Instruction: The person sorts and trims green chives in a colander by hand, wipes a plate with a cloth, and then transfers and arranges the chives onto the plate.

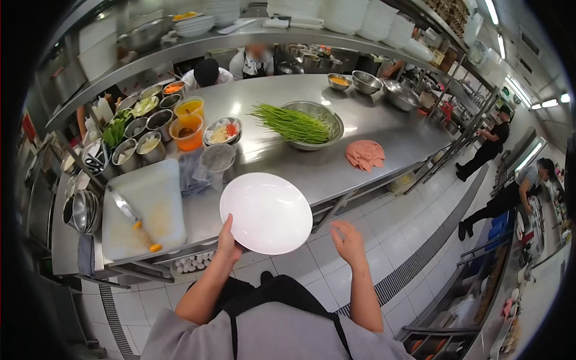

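Observation:
My left hand point(227, 241) grips the near left rim of a white oval plate point(267, 211), thumb on top and fingers mostly hidden beneath. The plate is bare and is held up at the front edge of the steel counter point(270, 157). To the right of the plate, and apart from it, my right hand point(348, 241) hangs in the air with loosely bent fingers and nothing visible in it. A steel bowl point(337, 127) heaped with long green stalks point(291, 122) stands beyond the plate. A crumpled pink cloth point(365, 155) lies right of the bowl.
At left, a knife point(129, 213) with a yellowish handle lies on a white cutting board point(159, 192). Behind it stand several ingredient containers point(161, 122) and an orange tub point(187, 131). A shelf point(264, 29) with stacked dishes runs overhead. Other people point(497, 135) stand across the counter and at right.

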`<state>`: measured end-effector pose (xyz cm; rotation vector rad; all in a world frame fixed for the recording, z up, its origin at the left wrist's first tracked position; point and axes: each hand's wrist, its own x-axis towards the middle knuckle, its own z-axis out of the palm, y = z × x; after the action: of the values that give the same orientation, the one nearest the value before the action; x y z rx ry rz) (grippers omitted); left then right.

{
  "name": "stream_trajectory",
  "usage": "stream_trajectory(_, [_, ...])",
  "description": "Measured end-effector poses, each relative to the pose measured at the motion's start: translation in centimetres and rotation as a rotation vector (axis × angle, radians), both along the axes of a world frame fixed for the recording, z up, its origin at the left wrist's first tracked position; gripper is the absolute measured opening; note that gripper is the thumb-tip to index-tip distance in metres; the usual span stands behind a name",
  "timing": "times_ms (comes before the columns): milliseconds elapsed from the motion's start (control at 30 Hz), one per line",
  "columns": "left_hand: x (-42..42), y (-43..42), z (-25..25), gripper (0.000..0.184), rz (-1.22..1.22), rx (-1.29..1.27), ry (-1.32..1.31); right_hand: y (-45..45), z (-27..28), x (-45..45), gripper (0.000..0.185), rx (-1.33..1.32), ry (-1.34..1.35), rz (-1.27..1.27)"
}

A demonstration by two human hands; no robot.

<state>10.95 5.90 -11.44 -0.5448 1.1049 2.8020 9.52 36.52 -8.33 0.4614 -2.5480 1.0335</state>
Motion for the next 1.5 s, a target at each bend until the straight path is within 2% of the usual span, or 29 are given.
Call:
stream_trajectory(100, [-5.8,-1.7,-3.0,0.057,-0.033,0.056,-0.029,2.7,-0.5,-4.9,0.018,-0.055,-0.068,-0.021])
stream_trajectory(200, [-8.8,-2.2,-5.2,0.057,0.017,-0.016,-0.111,4.3,-0.9,-10.6,0.017,-0.077,-0.104,-0.048])
stream_trajectory(333, [-12.1,-3.4,-8.1,0.053,0.125,-0.147,-0.145,4.8,-0.1,-22.9,0.014,0.039,0.096,0.114])
stream_trajectory(400, [-13.4,-4.1,-8.4,0.047,0.19,-0.666,-0.303,3.6,1.2,-30.0,0.013,0.084,0.129,0.206])
stream_trajectory(433, [-14.0,-5.0,-9.2,0.047,0.218,-0.66,-0.327,2.7,2.2,-33.7,0.015,0.131,0.053,0.249])
stream_trajectory(467, [-14.7,-5.9,-10.6,0.045,0.167,-0.962,-0.319,1.7,3.0,-37.1,0.017,0.18,-0.028,0.294])
stream_trajectory(500, [-15.2,-5.9,-11.3,0.042,0.102,-1.258,-0.311,0.9,2.4,-40.8,0.019,0.173,0.041,0.345])
stream_trajectory(533, [-16.0,-5.0,-10.6,0.042,0.13,-1.246,-0.348,0.0,1.4,-44.7,0.022,0.164,0.117,0.399])
stream_trajectory(600, [-16.7,-2.7,-7.3,0.037,0.205,-1.728,-0.336,-1.7,-0.1,-51.1,0.031,0.276,0.026,0.484])
stream_trajectory(633, [-16.6,-1.2,-5.7,0.037,0.21,-1.725,-0.381,-2.3,-1.0,-53.7,0.031,0.272,0.009,0.52])
stream_trajectory(700, [-17.1,2.5,-1.9,0.029,0.573,-2.175,-0.309,-3.5,-2.2,-57.8,0.037,0.363,-0.058,0.663])
stream_trajectory(733, [-17.4,5.2,1.0,0.028,0.507,-1.953,-0.326,-4.1,-2.6,-58.6,0.037,0.361,-0.069,0.687])
stream_trajectory(767, [-18.0,7.8,2.9,0.027,0.451,-1.728,-0.338,-4.8,-2.7,-59.2,0.04,0.34,-0.211,0.717])
stream_trajectory(800, [-19.0,10.2,2.4,0.035,0.255,-1.232,-0.217,-5.4,-2.7,-59.5,0.044,0.324,-0.354,0.746])
stream_trajectory(833, [-21.1,13.8,4.3,0.043,0.062,-0.745,-0.096,-6.0,-2.4,-59.8,0.044,0.333,-0.352,0.774])
stream_trajectory(867, [-23.3,17.4,5.4,0.048,0.028,-0.254,-0.011,-6.5,-2.2,-59.7,0.049,0.393,-0.397,0.799])
stream_trajectory(900, [-26.0,19.6,4.5,0.053,0.034,0.083,-0.01,-7.0,-2.0,-59.7,0.054,0.454,-0.436,0.821])
stream_trajectory(933, [-29.2,21.0,3.1,0.055,0.091,0.197,-0.023,-7.4,-2.0,-59.6,0.054,0.46,-0.423,0.848])
stream_trajectory(967, [-32.3,21.9,2.8,0.06,0.235,0.216,-0.12,-7.7,-1.9,-59.4,0.057,0.452,-0.455,0.873])
stream_trajectory(1000, [-34.4,22.3,2.8,0.06,0.258,0.21,-0.11,-7.7,-2.2,-59.2,0.06,0.443,-0.492,0.896])
stream_trajectory(1067, [-37.4,22.5,2.4,0.065,0.578,0.173,-0.21,-7.0,-3.1,-58.6,0.061,0.493,-0.467,0.939])
stream_trajectory(1167, [-39.8,22.1,0.2,0.072,0.729,0.09,-0.171,-5.5,-4.0,-58.0,0.064,0.349,-0.575,0.924])
stream_trajectory(1200, [-40.7,22.1,-0.7,0.072,0.732,0.089,-0.172,-5.1,-4.1,-57.9,0.064,0.319,-0.748,0.923])
stream_trajectory(1267, [-43.0,21.9,-2.5,0.077,0.911,-0.098,-0.389,-4.6,-4.1,-57.6,0.062,0.245,-1.085,0.905])
stream_trajectory(1300, [-43.8,21.7,-3.4,0.076,0.995,-0.121,-0.389,-4.3,-3.4,-57.0,0.055,0.228,-1.179,0.883])
stream_trajectory(1400, [-44.4,20.6,-4.7,0.073,0.966,-0.197,-0.231,-3.1,-2.1,-55.7,0.052,0.233,-1.158,0.956])
stream_trajectory(1433, [-44.4,20.1,-4.4,0.064,0.923,-0.122,-0.248,-2.9,-2.8,-55.9,0.052,0.24,-1.162,0.953])
stream_trajectory(1467, [-44.5,19.4,-3.8,0.064,0.925,-0.117,-0.249,-3.0,-3.9,-56.4,0.051,0.11,-1.238,0.971])
stream_trajectory(1500, [-44.3,19.0,-3.3,0.058,0.803,-0.031,-0.226,-2.8,-4.3,-56.4,0.052,-0.018,-1.318,0.983])
